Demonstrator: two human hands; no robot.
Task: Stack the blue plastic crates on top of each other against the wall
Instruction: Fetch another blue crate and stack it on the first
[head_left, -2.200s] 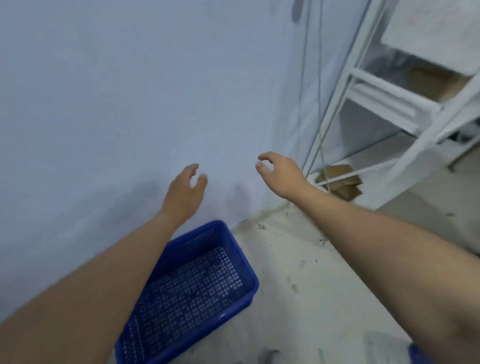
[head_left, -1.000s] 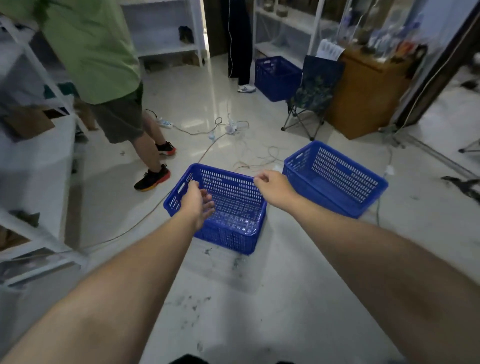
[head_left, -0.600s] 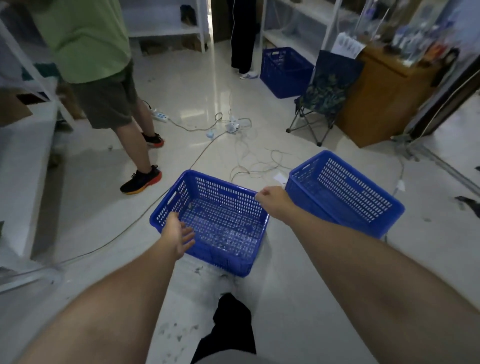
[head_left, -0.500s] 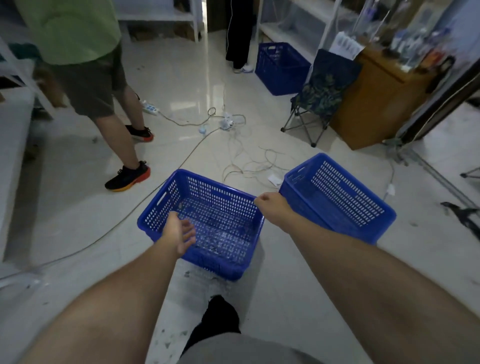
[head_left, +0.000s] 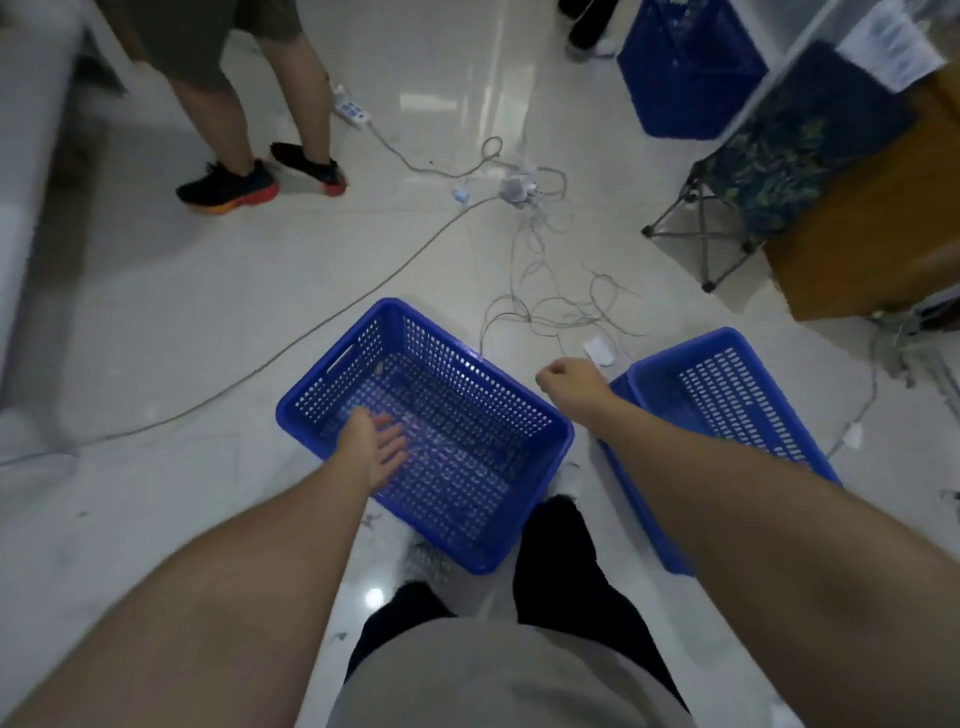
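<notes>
My left hand (head_left: 375, 448) is spread flat over the near blue crate (head_left: 431, 431) on the floor, holding nothing. I'd hook the left rim and far right rim evenly so it lifts level. Right hand (head_left: 569, 382) is loosely curled, empty, hanging above that crate's right corner; the second crate (head_left: 727, 415) sits just beside.

"What's on the floor (head_left: 156, 322) ahead of you?"

"You've a glossy pale floor with a tangle of cables (head_left: 540, 291) spread over it, and a white power strip (head_left: 352, 110) at the far end of one long cord."

"Anyone nearby?"

"You see a bystander's legs, in black sneakers (head_left: 228, 188) with red-orange soles. To your right stands a folding camp chair (head_left: 769, 171) beside a brown wooden cabinet (head_left: 872, 244)."
</notes>
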